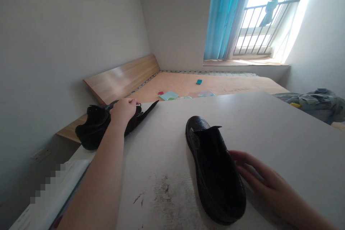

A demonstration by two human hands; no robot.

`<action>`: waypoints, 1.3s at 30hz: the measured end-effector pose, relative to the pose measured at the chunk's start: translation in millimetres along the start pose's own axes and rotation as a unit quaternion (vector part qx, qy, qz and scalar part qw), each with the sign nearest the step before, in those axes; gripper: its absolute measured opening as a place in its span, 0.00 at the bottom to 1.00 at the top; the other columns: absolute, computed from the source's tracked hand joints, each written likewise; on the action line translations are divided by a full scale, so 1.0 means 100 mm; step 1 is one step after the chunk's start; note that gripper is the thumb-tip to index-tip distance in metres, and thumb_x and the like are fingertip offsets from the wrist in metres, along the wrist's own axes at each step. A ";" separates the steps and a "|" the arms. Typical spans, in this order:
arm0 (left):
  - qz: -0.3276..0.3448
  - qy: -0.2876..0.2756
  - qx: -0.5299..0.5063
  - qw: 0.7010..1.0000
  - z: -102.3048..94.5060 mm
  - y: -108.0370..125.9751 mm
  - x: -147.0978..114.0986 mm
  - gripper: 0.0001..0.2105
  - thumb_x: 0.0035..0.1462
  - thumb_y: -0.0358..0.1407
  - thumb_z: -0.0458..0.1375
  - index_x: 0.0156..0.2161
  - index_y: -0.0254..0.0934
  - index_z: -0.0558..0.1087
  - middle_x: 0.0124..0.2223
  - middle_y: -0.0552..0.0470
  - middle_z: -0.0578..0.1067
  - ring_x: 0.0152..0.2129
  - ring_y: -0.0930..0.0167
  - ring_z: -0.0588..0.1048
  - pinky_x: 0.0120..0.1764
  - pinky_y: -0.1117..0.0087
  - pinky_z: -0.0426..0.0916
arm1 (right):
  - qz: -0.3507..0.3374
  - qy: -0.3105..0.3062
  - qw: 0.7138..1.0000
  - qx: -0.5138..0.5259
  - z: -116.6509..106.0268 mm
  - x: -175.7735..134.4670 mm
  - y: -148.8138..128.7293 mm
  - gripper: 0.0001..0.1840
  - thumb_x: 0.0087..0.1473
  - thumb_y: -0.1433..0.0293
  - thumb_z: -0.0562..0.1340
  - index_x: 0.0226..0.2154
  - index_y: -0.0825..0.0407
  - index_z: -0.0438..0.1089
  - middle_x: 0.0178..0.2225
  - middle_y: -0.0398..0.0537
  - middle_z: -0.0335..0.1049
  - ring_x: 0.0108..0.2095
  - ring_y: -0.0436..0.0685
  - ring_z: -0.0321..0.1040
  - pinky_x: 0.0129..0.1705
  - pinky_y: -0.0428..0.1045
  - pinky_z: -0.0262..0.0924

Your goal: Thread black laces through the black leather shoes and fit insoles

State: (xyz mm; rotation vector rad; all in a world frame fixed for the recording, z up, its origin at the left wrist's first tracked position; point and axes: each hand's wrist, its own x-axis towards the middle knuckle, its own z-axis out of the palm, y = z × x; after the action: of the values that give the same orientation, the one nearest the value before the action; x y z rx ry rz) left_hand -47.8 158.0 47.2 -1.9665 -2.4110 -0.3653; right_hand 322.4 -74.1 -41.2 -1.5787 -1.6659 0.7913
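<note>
A black slip-on shoe (218, 172) stands upright on the white tabletop, its toe pointing away from me and its dark opening facing up. My right hand (265, 176) is beside it, fingers stretched out, fingertips against its right side without gripping it. At the table's left edge is a second black shoe (93, 125), heel end towards the left. My left hand (123, 110) is closed over its front part, hiding much of it. A flat black strip (145, 113) juts out to the right beneath that hand; whether it is the shoe's loose sole, I cannot tell.
Dark crumbs and smudges (165, 190) mark the white tabletop (156, 151). Beyond it lies a bed (172, 79) with a wooden headboard (126, 75), plastic packets (169, 95) and a small teal item (199, 82). Crumpled cloth (320, 102) lies right. A blue curtain (222, 14) hangs by the window.
</note>
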 end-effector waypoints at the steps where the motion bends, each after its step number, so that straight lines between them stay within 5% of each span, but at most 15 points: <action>1: 0.015 -0.002 0.006 1.000 -0.01 0.02 -0.02 0.25 0.60 0.49 0.40 0.48 0.45 0.75 0.50 0.45 0.76 0.47 0.55 0.71 0.46 0.56 0.64 | 0.001 -0.002 1.000 0.005 0.00 0.00 0.00 0.23 0.58 0.54 0.56 0.51 0.48 0.67 0.50 0.52 0.71 0.50 0.60 0.69 0.53 0.52 0.65; 7: 0.111 -0.070 0.071 0.989 0.24 0.19 -0.17 0.20 0.45 0.57 0.57 0.36 0.46 0.80 0.50 0.45 0.75 0.49 0.53 0.68 0.47 0.56 0.63 | -0.004 -0.011 1.000 -0.001 0.00 -0.01 0.03 0.21 0.58 0.56 0.55 0.52 0.45 0.66 0.51 0.48 0.70 0.51 0.58 0.68 0.54 0.51 0.64; 11: 0.102 -0.023 0.129 0.986 0.39 0.23 -0.23 0.21 0.44 0.47 0.62 0.40 0.34 0.79 0.53 0.32 0.70 0.52 0.47 0.62 0.51 0.48 0.56 | -0.013 -0.001 1.000 -0.014 -0.02 -0.01 -0.01 0.21 0.58 0.56 0.56 0.50 0.46 0.68 0.49 0.50 0.71 0.49 0.60 0.70 0.52 0.52 0.65; 16: 0.099 0.029 0.141 0.985 0.41 0.22 -0.25 0.15 0.51 0.34 0.54 0.42 0.30 0.77 0.49 0.33 0.73 0.50 0.51 0.64 0.50 0.51 0.56 | -0.016 -0.011 1.000 -0.011 -0.03 -0.01 -0.04 0.21 0.58 0.56 0.55 0.50 0.46 0.68 0.50 0.50 0.71 0.49 0.60 0.69 0.52 0.52 0.65; 28: -0.005 0.100 -0.041 0.994 -0.48 0.08 -0.32 0.15 0.53 0.44 0.52 0.37 0.38 0.76 0.37 0.43 0.77 0.34 0.57 0.73 0.37 0.59 0.65 | -0.008 -0.022 1.000 -0.012 -0.03 -0.01 -0.06 0.21 0.59 0.56 0.55 0.51 0.46 0.67 0.50 0.50 0.70 0.50 0.60 0.68 0.53 0.52 0.64; 32: 0.020 0.110 -0.166 0.980 -0.52 0.07 -0.29 0.15 0.51 0.45 0.56 0.36 0.36 0.77 0.30 0.49 0.75 0.28 0.66 0.71 0.35 0.66 0.65 | -0.010 -0.022 1.000 -0.011 -0.03 -0.01 -0.07 0.20 0.59 0.56 0.55 0.50 0.46 0.67 0.51 0.50 0.70 0.50 0.59 0.68 0.54 0.52 0.64; 39: 0.063 0.054 -0.401 0.912 -0.63 0.25 -0.39 0.18 0.47 0.39 0.60 0.45 0.35 0.75 0.36 0.49 0.77 0.28 0.72 0.74 0.29 0.73 0.69 | -0.009 -0.027 1.000 -0.009 -0.03 0.00 -0.07 0.21 0.59 0.56 0.54 0.50 0.47 0.67 0.50 0.51 0.70 0.49 0.60 0.69 0.53 0.53 0.64</action>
State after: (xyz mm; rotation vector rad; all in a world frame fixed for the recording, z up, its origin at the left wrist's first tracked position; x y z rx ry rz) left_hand -24.0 113.0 107.1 -2.2280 -2.2260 -1.6224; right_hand 321.0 -74.6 -33.2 -1.5643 -1.7279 0.8199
